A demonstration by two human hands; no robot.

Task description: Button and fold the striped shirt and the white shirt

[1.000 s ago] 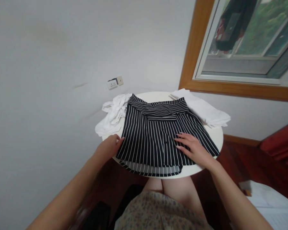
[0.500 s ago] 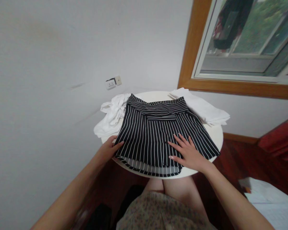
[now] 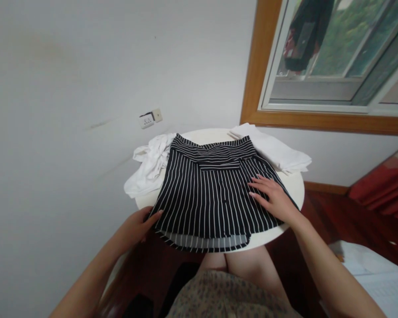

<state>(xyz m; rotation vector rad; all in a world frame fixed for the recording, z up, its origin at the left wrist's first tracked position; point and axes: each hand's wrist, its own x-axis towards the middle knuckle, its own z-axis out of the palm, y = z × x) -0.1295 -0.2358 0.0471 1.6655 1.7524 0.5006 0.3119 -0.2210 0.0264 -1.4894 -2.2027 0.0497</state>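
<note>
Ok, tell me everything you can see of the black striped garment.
The black cloth garment with thin white stripes lies spread on the round white table, stripes crosswise on its far band, lengthwise below. A greyish inner side shows above its curved near hem. The left hand pinches its left edge; the right hand rests on its right part.

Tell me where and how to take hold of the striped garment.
Probably best pinched at its two lower side corners, coming from the near side: the striped garment lies spread flat, hem nearest, with those corners close to the rim of the table. The left hand is at the left one.
</note>
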